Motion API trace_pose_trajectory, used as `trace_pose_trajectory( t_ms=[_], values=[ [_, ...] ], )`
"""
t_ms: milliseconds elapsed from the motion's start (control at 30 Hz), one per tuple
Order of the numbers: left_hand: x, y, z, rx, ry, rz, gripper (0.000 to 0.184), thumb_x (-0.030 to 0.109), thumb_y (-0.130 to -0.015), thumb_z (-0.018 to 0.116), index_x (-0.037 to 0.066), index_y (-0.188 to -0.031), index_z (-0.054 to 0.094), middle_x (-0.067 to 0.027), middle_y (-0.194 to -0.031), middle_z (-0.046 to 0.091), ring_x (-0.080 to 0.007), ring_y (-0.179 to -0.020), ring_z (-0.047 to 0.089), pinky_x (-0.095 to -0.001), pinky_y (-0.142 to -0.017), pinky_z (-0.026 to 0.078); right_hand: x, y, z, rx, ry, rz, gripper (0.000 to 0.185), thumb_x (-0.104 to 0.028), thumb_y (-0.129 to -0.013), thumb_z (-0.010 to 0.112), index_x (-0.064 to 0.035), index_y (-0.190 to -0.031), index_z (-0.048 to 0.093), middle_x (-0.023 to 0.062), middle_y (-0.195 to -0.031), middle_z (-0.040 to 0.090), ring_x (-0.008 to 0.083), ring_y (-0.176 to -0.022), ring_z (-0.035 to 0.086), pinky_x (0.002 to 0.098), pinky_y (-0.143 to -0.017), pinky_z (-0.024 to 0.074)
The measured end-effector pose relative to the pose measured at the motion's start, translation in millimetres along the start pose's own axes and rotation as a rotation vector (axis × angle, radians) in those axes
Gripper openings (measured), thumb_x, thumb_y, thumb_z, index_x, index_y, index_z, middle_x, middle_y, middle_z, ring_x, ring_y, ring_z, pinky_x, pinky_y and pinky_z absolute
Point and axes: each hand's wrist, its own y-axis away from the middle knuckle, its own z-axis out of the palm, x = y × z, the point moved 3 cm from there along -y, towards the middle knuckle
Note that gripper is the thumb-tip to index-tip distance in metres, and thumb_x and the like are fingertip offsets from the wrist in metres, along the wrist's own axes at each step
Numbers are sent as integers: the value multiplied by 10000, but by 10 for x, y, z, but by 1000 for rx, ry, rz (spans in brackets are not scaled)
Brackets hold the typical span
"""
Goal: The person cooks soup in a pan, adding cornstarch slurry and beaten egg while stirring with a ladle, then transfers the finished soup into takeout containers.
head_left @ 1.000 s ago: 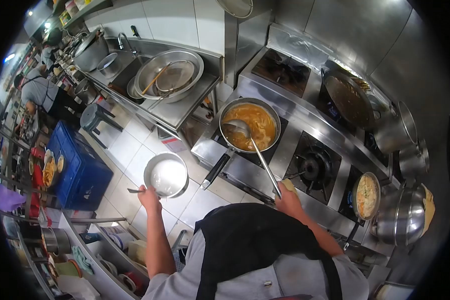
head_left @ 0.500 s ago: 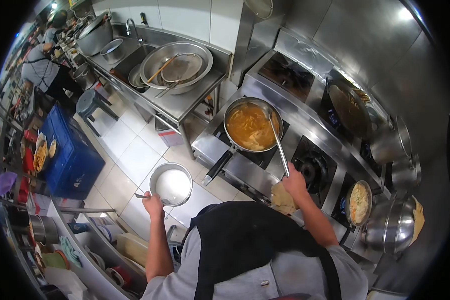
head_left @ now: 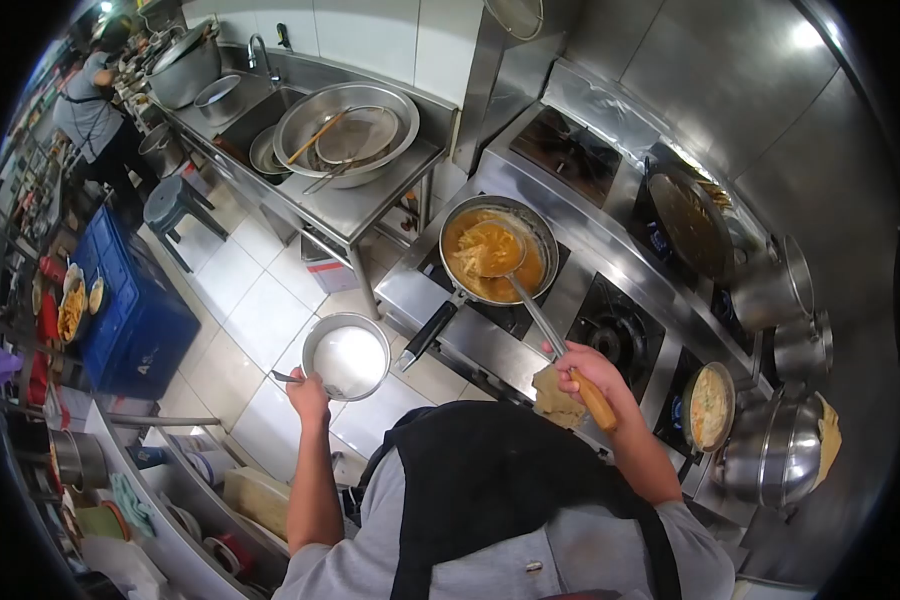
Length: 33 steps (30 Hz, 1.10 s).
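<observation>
Two grips show on my feed, both nearer me than the pan (head_left: pixel 543 233). Left of it, the left hand (head_left: pixel 311 399) is curled around the slim handle of a smooth, round steel pot (head_left: pixel 374 384); I cannot tell whether the white inside is liquid or glare. On the pan's near right side, the right hand (head_left: pixel 598 378) pinches the ladle (head_left: pixel 537 313) where its metal shaft meets a rounded wooden handle (head_left: pixel 595 402). Just beside that hand, a rumpled tan cloth (head_left: pixel 558 400) lies on the stove front.

I see the pan itself sitting on the brushed-steel stove (head_left: pixel 480 345), with thick orange broth (head_left: pixel 462 280) inside and the ladle's bowl over it, heaped with pale, soft strips. Half a second ago the bowl was down in the broth and the wooden handle was hidden from me; now the bowl shows full and the handle points back my way.

Beyond the pan, to its left, a steel counter (head_left: pixel 342 215) carries a wide, shiny basin (head_left: pixel 409 112) with a mesh strainer (head_left: pixel 358 133). Farther off, a person (head_left: pixel 90 125) who was bent over now stands straighter.
</observation>
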Motion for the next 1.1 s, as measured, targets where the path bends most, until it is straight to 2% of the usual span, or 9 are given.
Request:
trace_pose_trajectory(
  t_ms=[400,467,567,667,733,867,967,1033,1100],
  values=[
    [-45,-87,31,75,-113,15,128,-29,-798,521,-54,-917,560,-53,-741,558,-112,-621,501,-297,-546,400,223,432,-20,168,389,-250,394,24,-818,540,-6,-1209,580,59,-718,540,150,-495,533,314,-449,449],
    [115,10,123,54,-52,37,165,-40,-761,527,77,-798,416,2,-624,426,-94,-420,379,-290,-355,270,293,526,-20,206,457,-282,379,13,-816,548,-14,-1191,600,62,-729,555,147,-500,549,318,-452,466],
    [98,-22,144,44,-41,53,187,-41,-761,523,92,-787,395,4,-627,417,-95,-424,372,-289,-354,269,475,624,-59,346,719,-295,379,-39,-818,597,-29,-1196,622,86,-775,601,176,-604,626,356,-540,514],
    [112,-8,150,33,-54,28,65,-39,-787,517,-19,-846,537,-42,-711,541,-108,-554,465,-302,-460,354,738,580,-196,417,970,-470,437,-91,-824,637,-55,-1258,600,145,-866,656,267,-760,689,409,-684,537],
    [133,4,155,26,-59,30,49,-39,-786,515,-8,-822,527,-38,-699,534,-107,-545,457,-303,-454,347,916,410,-351,351,994,-530,504,-126,-817,671,-69,-1308,573,192,-968,680,379,-907,683,445,-810,518],
    [130,9,216,34,-32,48,196,-40,-770,521,103,-766,386,4,-626,417,-93,-424,357,-294,-351,259,980,163,-348,306,1036,-603,541,-112,-819,671,-81,-1343,544,218,-1014,681,442,-947,660,474,-821,519],
    [129,42,190,7,-44,19,193,-37,-776,520,103,-756,388,5,-626,412,-88,-424,350,-297,-351,262,886,-101,-344,404,1178,-706,542,-108,-837,630,-91,-1368,520,236,-1033,680,458,-973,655,493,-834,518],
    [58,9,151,5,-41,23,159,-36,-775,521,87,-766,420,0,-634,440,-98,-443,386,-292,-367,284,805,-238,-365,571,1196,-419,498,-130,-856,608,-122,-1352,555,260,-1040,684,457,-1021,656,505,-862,515],
    [-50,-23,63,47,-31,22,127,-36,-774,523,70,-777,452,-5,-641,469,-107,-463,422,-287,-382,306,686,-260,-375,594,1198,-387,508,-137,-851,601,-118,-1357,552,277,-1016,681,477,-1005,651,512,-854,515]
  ],
)
